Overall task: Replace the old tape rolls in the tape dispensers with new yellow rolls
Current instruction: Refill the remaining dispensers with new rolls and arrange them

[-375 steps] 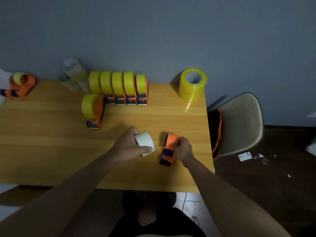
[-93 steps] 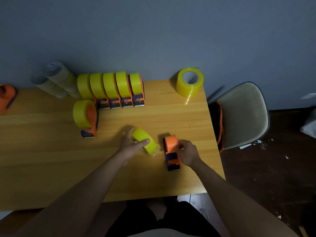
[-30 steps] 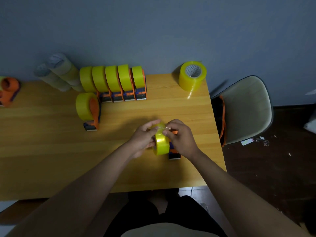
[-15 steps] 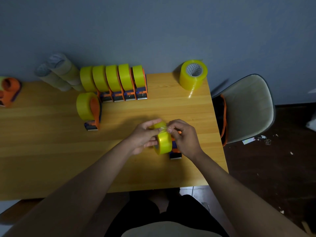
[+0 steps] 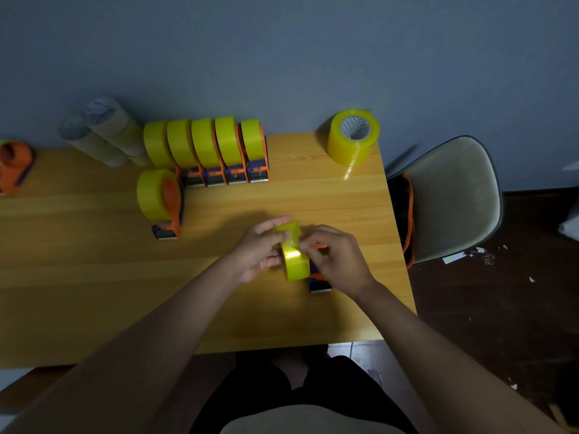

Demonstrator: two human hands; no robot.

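Yellow tape roll stands on edge near the front right of the wooden worktop, held from both sides; the left hand curls its fingers and thumb round the roll's left face and top, while the right hand pinches at the roll's upper edge with thumb and forefinger; whether a loose tape end lies between those fingertips is too small to tell. Just behind the roll and partly under the right hand lies an orange and blue dispenser, its metal front end showing toward the person; whether the roll sits on its hub is hidden.

Farther back, a row of dispensers loaded with yellow rolls stands side by side near the wall; one more loaded dispenser sits apart in front of the row's left end; a stack of new rolls stands at the back right corner; pale old rolls lie piled at the back left; another orange dispenser sits at the far left edge. Beside the worktop on the right stands a pale chair.
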